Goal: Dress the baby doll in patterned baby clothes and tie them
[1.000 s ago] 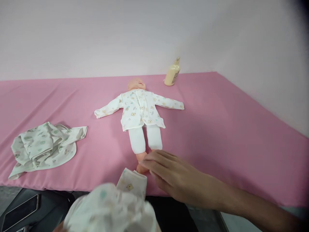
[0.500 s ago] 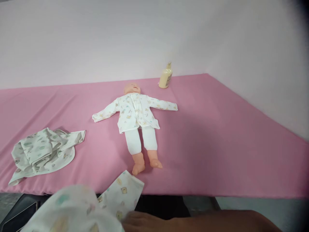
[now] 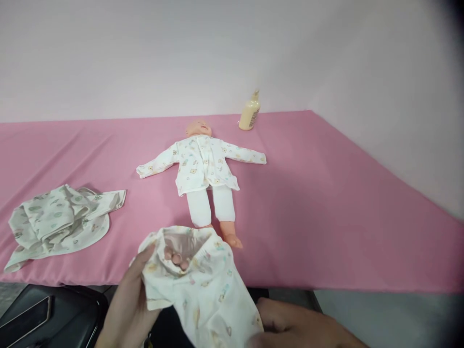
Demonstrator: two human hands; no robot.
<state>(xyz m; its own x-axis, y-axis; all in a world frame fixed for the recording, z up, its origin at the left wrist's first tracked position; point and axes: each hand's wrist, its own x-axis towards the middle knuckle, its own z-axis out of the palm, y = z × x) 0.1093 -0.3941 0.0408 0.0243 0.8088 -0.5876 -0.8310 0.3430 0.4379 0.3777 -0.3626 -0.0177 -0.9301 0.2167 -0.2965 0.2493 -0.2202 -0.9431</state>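
Note:
A pair of baby pants (image 3: 213,280), white with small coloured prints, hangs in front of me at the table's near edge. Its waist opening faces up. My left hand (image 3: 125,299) grips it from the left, thumb outside and several fingertips showing inside the opening. On the lower right, my right hand (image 3: 290,321) is closed on a leg of the pants; part of that hand is cut off by the frame. Just beyond lies a baby doll (image 3: 228,234) on its back, arms spread, in a printed jacket (image 3: 203,162) and white leg coverings. The pants hide one of its feet.
A pink-covered table (image 3: 326,217) stands against a white wall. At the back is a cream pump bottle (image 3: 249,113). Crumpled printed baby clothing (image 3: 60,222) lies at the left. Below the near edge, a phone (image 3: 25,321) rests on a black seat (image 3: 79,314).
The pants have been raised and turned, so their waist opening now shows. My left hand has come into view, fingers inside the opening. My right hand has shifted right.

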